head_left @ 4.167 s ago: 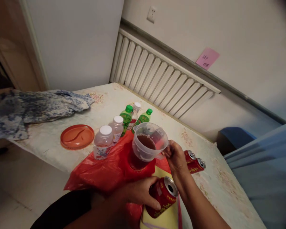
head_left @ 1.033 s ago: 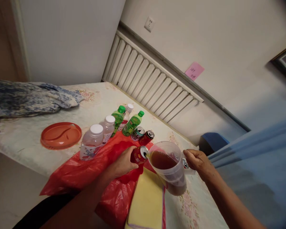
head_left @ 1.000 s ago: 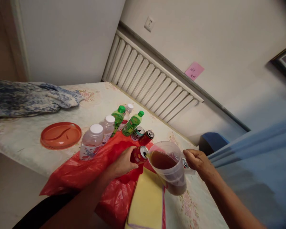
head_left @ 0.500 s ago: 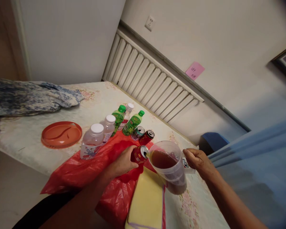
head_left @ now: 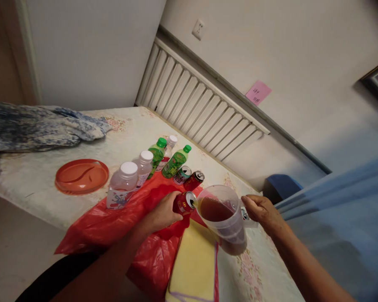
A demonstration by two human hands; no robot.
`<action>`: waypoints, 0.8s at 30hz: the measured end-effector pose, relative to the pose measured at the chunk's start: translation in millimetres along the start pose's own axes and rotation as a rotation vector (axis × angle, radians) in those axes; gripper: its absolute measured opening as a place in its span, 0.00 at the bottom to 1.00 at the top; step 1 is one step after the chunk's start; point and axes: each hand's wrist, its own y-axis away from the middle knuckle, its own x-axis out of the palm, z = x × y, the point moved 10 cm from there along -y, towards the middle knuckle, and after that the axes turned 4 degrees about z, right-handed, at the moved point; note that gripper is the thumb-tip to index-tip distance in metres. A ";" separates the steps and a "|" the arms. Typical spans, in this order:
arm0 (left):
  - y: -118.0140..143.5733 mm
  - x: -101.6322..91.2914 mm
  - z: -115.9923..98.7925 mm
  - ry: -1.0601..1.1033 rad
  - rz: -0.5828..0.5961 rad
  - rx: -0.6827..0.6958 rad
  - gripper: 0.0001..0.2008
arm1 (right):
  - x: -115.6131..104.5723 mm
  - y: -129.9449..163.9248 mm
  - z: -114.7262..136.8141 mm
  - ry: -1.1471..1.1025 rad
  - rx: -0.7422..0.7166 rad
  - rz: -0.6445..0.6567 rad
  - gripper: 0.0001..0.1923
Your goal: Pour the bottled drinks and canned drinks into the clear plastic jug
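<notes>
My left hand (head_left: 164, 212) is wrapped round a red drink can (head_left: 184, 204), which tilts with its opened top towards a clear plastic jug (head_left: 231, 235). Can mouth and jug rim meet at the jug's left side, where a little yellowish liquid shows. Brown liquid (head_left: 216, 210) fills part of the jug, and the jug leans left. On its other side my right hand (head_left: 260, 208) is closed round the handle. Below the can lie a red plastic bag (head_left: 154, 256) and a folded yellow cloth (head_left: 193, 260).
Behind the can stand another red can (head_left: 194, 180), a teal can (head_left: 182, 175), green bottles (head_left: 175, 163) and white-capped bottles (head_left: 121, 184). An orange lid-like dish (head_left: 82, 176) and a patterned cloth (head_left: 44, 128) lie left. A radiator (head_left: 195, 96) lines the wall.
</notes>
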 end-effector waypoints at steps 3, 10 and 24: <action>0.2 0.7 0.1 0.005 0.002 0.002 0.25 | 0.3 -0.4 0.2 0.003 0.000 0.001 0.25; -0.5 2.1 3.4 0.010 0.010 0.000 0.27 | 0.2 -0.6 3.3 0.025 -0.010 0.005 0.24; -0.9 2.9 3.6 0.014 0.012 0.013 0.26 | 1.3 -0.5 6.0 0.042 -0.008 0.010 0.24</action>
